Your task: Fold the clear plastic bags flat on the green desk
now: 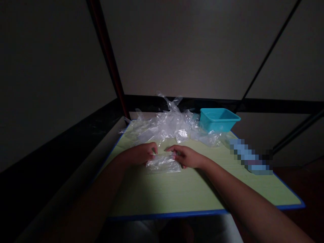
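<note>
A clear plastic bag [164, 163] is stretched between my two hands, low over the middle of the table. My left hand [145, 153] pinches its left end, thumb on the near side. On the other end, my right hand [188, 157] has its thumb against the plastic and its index finger reaching out above it. Just beyond my hands lies a loose heap of crumpled clear plastic bags [169, 123]. Whether anything is inside the held bag, I cannot tell.
A turquoise plastic basin [215, 126] stands at the back right, beside the heap. A blurred-out bluish object [249, 157] lies along the right edge. The yellow-green table [164, 199] has a blue rim, with walls close behind and to the left.
</note>
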A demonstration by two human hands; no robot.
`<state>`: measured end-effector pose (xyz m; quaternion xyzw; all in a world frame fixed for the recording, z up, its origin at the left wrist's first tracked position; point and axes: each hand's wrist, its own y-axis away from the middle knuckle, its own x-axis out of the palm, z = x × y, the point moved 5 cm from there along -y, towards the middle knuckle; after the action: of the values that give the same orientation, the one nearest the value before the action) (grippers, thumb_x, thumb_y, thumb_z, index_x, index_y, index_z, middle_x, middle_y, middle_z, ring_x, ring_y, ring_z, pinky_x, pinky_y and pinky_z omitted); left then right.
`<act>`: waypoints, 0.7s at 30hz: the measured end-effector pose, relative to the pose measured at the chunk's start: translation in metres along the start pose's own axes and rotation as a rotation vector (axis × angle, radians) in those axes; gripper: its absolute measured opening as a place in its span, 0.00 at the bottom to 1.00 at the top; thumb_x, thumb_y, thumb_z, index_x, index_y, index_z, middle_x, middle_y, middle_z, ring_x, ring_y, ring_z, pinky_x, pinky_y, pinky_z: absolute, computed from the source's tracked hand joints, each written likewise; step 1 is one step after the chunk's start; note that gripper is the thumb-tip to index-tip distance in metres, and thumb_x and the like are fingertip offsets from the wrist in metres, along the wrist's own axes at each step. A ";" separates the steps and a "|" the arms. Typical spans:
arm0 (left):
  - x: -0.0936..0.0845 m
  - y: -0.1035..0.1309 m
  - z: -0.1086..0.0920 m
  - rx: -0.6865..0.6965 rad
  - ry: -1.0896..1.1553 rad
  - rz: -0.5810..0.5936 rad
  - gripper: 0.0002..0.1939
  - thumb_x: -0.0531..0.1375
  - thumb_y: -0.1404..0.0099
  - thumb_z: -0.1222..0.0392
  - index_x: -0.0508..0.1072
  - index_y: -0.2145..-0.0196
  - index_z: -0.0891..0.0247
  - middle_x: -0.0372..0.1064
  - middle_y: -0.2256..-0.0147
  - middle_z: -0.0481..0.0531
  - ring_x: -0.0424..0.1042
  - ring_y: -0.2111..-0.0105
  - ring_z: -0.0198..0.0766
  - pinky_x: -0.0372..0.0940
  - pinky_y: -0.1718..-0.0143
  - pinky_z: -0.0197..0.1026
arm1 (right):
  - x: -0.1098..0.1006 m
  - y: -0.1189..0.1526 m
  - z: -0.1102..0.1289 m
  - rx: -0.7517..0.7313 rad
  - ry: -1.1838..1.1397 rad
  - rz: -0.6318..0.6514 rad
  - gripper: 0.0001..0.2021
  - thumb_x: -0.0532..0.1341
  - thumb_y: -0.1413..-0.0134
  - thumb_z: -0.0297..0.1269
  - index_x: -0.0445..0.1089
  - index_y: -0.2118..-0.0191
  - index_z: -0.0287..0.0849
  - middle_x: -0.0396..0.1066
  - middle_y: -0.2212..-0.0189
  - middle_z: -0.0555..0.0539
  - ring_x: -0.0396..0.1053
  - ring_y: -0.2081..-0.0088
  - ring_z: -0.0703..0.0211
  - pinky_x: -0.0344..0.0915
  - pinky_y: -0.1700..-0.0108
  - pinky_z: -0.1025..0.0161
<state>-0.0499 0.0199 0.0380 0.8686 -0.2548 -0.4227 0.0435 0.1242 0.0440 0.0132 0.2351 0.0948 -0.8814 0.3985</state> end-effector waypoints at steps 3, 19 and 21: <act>0.001 0.001 0.003 -0.014 -0.003 0.041 0.13 0.52 0.50 0.59 0.59 0.64 0.60 0.61 0.79 0.41 0.64 0.80 0.34 0.54 0.80 0.33 | 0.000 0.000 0.000 0.013 0.040 -0.009 0.15 0.52 0.44 0.28 0.61 0.50 0.43 0.58 0.75 0.55 0.60 0.86 0.74 0.55 0.87 0.75; 0.003 0.002 0.007 -0.123 0.086 0.090 0.18 0.58 0.56 0.60 0.58 0.65 0.60 0.64 0.80 0.40 0.67 0.82 0.35 0.55 0.82 0.33 | -0.001 -0.002 -0.005 -0.006 0.060 -0.022 0.21 0.59 0.51 0.27 0.61 0.49 0.43 0.60 0.70 0.53 0.58 0.84 0.74 0.57 0.86 0.72; 0.003 0.002 0.005 -0.117 0.100 0.105 0.19 0.58 0.56 0.59 0.58 0.65 0.60 0.63 0.82 0.40 0.66 0.82 0.35 0.55 0.82 0.33 | 0.000 -0.003 -0.006 -0.006 0.058 -0.013 0.23 0.60 0.52 0.27 0.61 0.48 0.43 0.59 0.71 0.53 0.58 0.84 0.73 0.57 0.86 0.72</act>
<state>-0.0531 0.0170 0.0331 0.8701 -0.2724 -0.3901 0.1287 0.1243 0.0484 0.0081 0.2589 0.1106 -0.8765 0.3905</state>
